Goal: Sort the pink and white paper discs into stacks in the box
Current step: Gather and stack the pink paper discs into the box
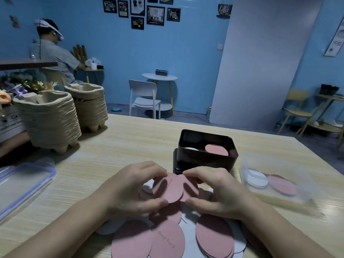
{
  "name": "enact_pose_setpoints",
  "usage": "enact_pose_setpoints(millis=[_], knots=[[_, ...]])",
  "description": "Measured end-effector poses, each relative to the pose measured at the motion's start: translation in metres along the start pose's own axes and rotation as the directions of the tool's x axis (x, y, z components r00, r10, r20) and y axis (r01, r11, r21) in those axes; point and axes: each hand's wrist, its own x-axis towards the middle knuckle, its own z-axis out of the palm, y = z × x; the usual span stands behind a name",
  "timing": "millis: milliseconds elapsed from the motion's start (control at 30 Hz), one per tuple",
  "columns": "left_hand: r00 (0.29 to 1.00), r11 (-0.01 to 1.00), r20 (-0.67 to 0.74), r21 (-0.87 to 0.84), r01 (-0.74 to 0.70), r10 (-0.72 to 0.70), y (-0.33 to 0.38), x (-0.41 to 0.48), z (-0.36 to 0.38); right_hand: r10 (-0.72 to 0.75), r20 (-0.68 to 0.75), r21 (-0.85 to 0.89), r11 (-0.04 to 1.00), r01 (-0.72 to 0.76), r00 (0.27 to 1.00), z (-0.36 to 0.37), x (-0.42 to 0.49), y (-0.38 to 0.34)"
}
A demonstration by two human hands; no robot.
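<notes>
Everything was laid out on a pale wood-grain table [130,142]. One pink disc [167,189] was pinched at its edges by the left hand [130,185], thumb underneath and fingers curled over the top. A second pink disc [191,189], tucked partly behind the first, was pinched the same way by the right hand [217,192]. Both were held just above the loose pile [167,237] of pink and white discs spread along the near edge.

The black box [204,162] was parked right behind the hands. A pink stack [216,149] could be seen in its right side and a white stack [190,148] in its left. Something dark stuck out under the box, possibly its lid, hard to tell in that light.

A clear tub [297,168] off to the right had one white and one pink disc in it. A clear lid [24,183] was lying at the left edge. Two tall stacks of pulp trays [48,120] were parked at the far left, with flowers [24,84] behind them.

The room was dim and done in blue. Black frames [141,10] were hung on the far wall [186,53], and a big white board [260,58] was leaned against it. A white chair [143,97] and a round table [159,77] were set near the middle, a yellow chair [297,107] to the right. A person [54,53] in a headset was seated in the back left corner.
</notes>
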Motion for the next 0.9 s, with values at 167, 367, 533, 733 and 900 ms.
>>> enact_pose_setpoints(millis=[167, 367, 533, 733, 900], knots=[[0.999, 0.999, 0.003, 0.021, -0.034, 0.034, 0.005, 0.016, 0.016, -0.009, -0.036, 0.003, 1.000, 0.009, 0.999, 0.001, 0.000, 0.000], [0.999, 0.991, -0.034, -0.131, -0.011, 0.007, 0.003, 0.016, 0.029, -0.079, -0.078, -0.025, 0.997, 0.077, 0.994, 0.008, 0.000, 0.006], [0.998, 0.990, -0.064, -0.138, -0.002, -0.007, -0.003, 0.013, 0.031, -0.121, -0.149, -0.063, 0.992, 0.113, 0.981, 0.016, 0.002, 0.009], [0.992, 0.994, -0.128, -0.106, -0.012, -0.002, -0.003, 0.010, 0.032, -0.093, -0.076, -0.041, 0.995, 0.090, 0.993, 0.017, 0.001, 0.013], [0.992, 0.996, -0.125, -0.091, -0.011, 0.000, -0.005, 0.009, 0.033, -0.100, -0.122, -0.043, 0.995, 0.095, 0.988, 0.016, 0.004, 0.010]])
